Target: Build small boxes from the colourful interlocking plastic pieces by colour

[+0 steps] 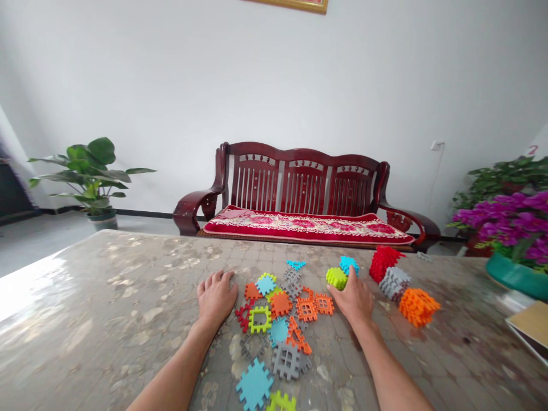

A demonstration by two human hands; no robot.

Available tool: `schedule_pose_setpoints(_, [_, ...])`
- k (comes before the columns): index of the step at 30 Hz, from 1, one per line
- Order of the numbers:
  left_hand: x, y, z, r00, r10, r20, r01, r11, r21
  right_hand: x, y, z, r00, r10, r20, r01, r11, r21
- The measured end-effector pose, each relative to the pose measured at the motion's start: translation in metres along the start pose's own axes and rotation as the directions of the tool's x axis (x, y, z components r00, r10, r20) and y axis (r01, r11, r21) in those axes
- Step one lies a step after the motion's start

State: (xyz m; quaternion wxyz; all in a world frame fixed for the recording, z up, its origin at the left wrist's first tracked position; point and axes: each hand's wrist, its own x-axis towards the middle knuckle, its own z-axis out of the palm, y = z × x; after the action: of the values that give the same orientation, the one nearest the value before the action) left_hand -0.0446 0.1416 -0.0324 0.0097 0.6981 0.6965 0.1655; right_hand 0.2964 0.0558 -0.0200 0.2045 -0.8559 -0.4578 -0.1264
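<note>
My left hand [217, 295] lies palm down on the table at the left side of a loose pile of toothed plastic building pieces, fingers out and nothing in them. Within that pile are blue pieces [254, 383], orange pieces [281, 304], grey pieces [286, 361], lime green pieces [260, 319] and a dark red piece [245, 315]. To the pile's right, my right hand [355, 299] has its thumb and forefinger around a small stack of lime green pieces [336, 278]. Close by its forefinger tip stands a short stack of blue pieces [349, 264].
Right of my right hand, a red stack [384, 262], a grey stack [394, 283] and an orange stack [418, 307] form a slanting row. A teal flower pot [516, 277] and a tan box [531, 322] stand at the right edge. Beyond the table [128, 297] is a wooden bench [303, 177].
</note>
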Motion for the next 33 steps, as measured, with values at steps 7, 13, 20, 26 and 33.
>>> schedule_pose_setpoints(7, [-0.002, 0.003, -0.005, 1.000, -0.002, 0.014, 0.001, 1.000, 0.001, -0.007, -0.024, -0.001, 0.949, -0.274, -0.158, 0.313, 0.886, 0.342])
schedule_pose_setpoints(13, [-0.003, 0.003, -0.004, 0.999, 0.033, 0.016, -0.032, 0.999, -0.015, -0.014, -0.088, 0.001, 0.800, -0.589, 0.116, 0.481, 0.744, 0.463])
schedule_pose_setpoints(20, [-0.002, 0.001, -0.001, 0.996, 0.088, 0.035, -0.086, 0.995, -0.039, 0.011, -0.142, 0.023, 0.490, -0.835, 0.251, 0.640, 0.540, 0.546])
schedule_pose_setpoints(26, [-0.003, 0.002, -0.002, 0.996, 0.080, 0.026, -0.079, 0.996, -0.051, 0.024, -0.158, 0.031, 0.328, -0.863, 0.384, 0.678, 0.498, 0.540])
schedule_pose_setpoints(33, [-0.004, 0.003, -0.003, 0.996, 0.086, 0.021, -0.085, 0.995, -0.051, 0.015, -0.146, 0.019, 0.457, -0.833, 0.313, 0.690, 0.554, 0.467])
